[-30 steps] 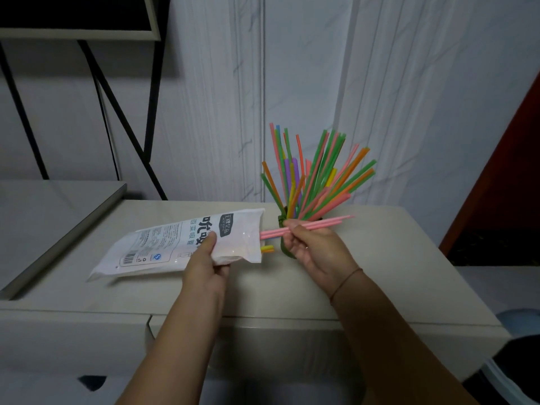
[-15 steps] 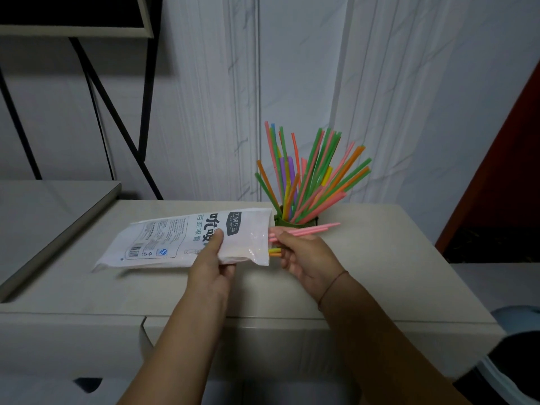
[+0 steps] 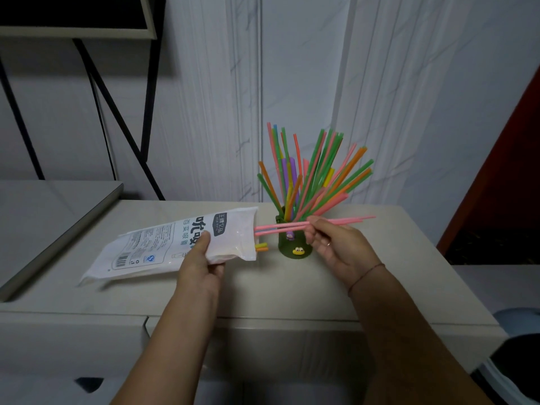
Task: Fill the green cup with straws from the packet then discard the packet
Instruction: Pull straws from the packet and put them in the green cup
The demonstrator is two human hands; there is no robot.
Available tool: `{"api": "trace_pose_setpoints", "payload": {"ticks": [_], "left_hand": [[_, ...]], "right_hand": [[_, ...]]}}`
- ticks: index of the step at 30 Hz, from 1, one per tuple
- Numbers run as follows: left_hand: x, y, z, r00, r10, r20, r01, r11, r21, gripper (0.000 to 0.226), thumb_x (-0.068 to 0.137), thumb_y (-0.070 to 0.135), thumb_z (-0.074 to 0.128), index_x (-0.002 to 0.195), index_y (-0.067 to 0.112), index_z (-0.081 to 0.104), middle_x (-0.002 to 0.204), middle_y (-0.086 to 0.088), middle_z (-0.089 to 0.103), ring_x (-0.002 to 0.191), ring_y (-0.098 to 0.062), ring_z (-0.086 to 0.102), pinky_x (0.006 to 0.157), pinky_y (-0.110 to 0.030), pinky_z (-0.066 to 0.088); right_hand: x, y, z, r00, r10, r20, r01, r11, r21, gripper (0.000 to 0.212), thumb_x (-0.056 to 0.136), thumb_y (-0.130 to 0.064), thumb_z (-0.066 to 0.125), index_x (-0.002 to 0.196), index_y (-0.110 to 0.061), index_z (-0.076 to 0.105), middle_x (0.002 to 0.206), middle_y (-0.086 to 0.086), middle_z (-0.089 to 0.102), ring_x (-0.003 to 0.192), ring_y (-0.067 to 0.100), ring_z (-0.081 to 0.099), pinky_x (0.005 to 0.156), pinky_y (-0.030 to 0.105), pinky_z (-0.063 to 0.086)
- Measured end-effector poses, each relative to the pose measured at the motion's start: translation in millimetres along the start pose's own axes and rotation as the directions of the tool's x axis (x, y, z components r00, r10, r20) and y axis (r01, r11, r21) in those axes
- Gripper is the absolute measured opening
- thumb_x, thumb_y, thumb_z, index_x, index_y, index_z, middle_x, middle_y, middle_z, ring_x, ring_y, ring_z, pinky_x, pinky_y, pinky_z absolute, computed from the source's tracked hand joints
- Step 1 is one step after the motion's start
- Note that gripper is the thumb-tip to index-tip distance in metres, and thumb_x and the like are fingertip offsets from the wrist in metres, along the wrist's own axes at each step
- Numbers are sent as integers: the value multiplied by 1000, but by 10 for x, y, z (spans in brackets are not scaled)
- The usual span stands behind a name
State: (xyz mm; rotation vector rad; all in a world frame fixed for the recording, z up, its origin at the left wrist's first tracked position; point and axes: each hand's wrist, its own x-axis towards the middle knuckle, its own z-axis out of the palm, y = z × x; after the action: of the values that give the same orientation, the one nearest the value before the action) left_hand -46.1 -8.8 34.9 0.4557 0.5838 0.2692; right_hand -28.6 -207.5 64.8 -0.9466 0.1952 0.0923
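A white straw packet [image 3: 163, 247] lies tilted over the cabinet top, its open mouth facing right. My left hand [image 3: 201, 264] grips it near the mouth, thumb on top. My right hand [image 3: 333, 244] pinches a few pink straws [image 3: 280, 228] held level, their left ends just outside the packet mouth. A yellow and an orange straw tip [image 3: 261, 247] poke out of the packet. Behind the pink straws stands the green cup [image 3: 293, 247] with a small frog figure, holding several coloured straws [image 3: 315, 173] fanned upward.
The beige cabinet top [image 3: 263, 290] has a front edge near me and a wall right behind the cup. A lower grey surface [image 3: 43, 217] lies at the left under a black metal frame [image 3: 117, 112]. A pale round bin [image 3: 517, 317] shows at the lower right.
My right hand has drawn the pink straws rightward, almost fully out of the packet. The green cup, hidden by that hand before, now shows. My left hand keeps its grip.
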Motion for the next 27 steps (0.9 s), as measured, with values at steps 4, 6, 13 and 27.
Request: {"api": "trace_pose_setpoints", "payload": {"ticks": [4,6,13,27], "left_hand": [[24,37,-14,999,36,-41,-38,998,-45,45,86,0,64,128,12,54,124,-7,65,74,-15,65,47,-32,56],[35,46,-25,998,36,-45,-38,999,-39,37,87,0,63,120,14,56,123,-6,64,73,-15,64,45,-31,56],[38,21,-9,999,17,-50,-18,999,-34,43,86,1,65,126,14,55,115,-4,65,72,-15,64,42,-30,56],[24,23,11,997,-25,-74,26,1000,4,30,84,1,66,109,15,58,120,-5,66,90,-18,66,55,-34,58]], "right_hand": [[20,-219,-159,984,-135,-119,134,991,-16,5,88,1,57,87,5,60,53,6,68,50,9,67,50,18,54],[29,-314,-232,962,-215,-168,210,977,-46,7,88,1,57,92,6,59,58,9,67,50,9,67,51,18,55],[10,-502,-345,873,-431,-230,389,898,-205,15,90,-2,55,102,8,57,76,15,62,52,8,66,54,14,55],[78,-700,-472,746,-620,-245,520,771,-368,11,89,-6,57,95,2,60,69,9,63,52,7,67,58,15,55]]}}
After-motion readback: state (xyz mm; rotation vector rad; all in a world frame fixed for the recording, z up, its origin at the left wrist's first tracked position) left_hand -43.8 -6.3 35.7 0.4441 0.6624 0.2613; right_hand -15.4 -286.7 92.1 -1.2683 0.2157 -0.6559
